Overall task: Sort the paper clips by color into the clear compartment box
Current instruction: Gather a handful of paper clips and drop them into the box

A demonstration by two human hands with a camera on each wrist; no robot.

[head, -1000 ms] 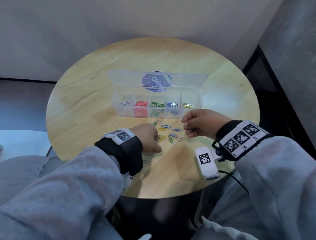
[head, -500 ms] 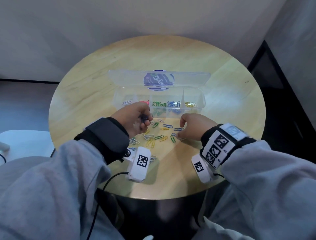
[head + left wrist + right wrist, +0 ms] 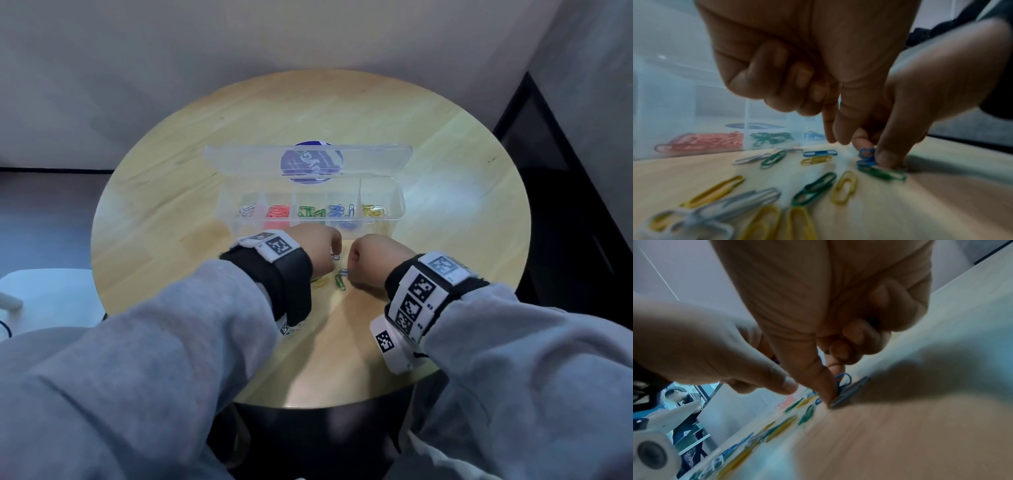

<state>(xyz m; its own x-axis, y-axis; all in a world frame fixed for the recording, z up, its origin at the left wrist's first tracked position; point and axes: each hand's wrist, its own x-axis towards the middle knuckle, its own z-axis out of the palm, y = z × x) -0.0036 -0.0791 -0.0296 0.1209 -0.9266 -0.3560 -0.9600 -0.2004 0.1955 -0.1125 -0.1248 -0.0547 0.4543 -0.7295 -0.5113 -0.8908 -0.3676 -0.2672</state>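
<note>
The clear compartment box (image 3: 399,209) lies open on the round table, holding silver, red, green, blue and yellow clips in separate cells. Loose clips (image 3: 813,188) of mixed colors lie in front of it. My right hand (image 3: 833,382) pinches a blue clip (image 3: 866,152) at the table surface, thumb and forefinger pointing down. More blue (image 3: 872,322) shows inside its curled fingers. My left hand (image 3: 835,140) hovers right beside it, three fingers curled in, thumb and forefinger tips together just above the clips. Whether they hold anything is hidden.
The box lid (image 3: 239,159), with a blue round sticker, lies flat behind the box. The wooden table (image 3: 164,222) ends in a curved edge close to my body. A white seat (image 3: 48,294) stands low at the left, and a dark wall panel (image 3: 565,205) at the right.
My left hand rose toward the box front half a second ago and has come back down beside my right hand. My right hand stayed at the loose clips and now pinches a blue one.
</note>
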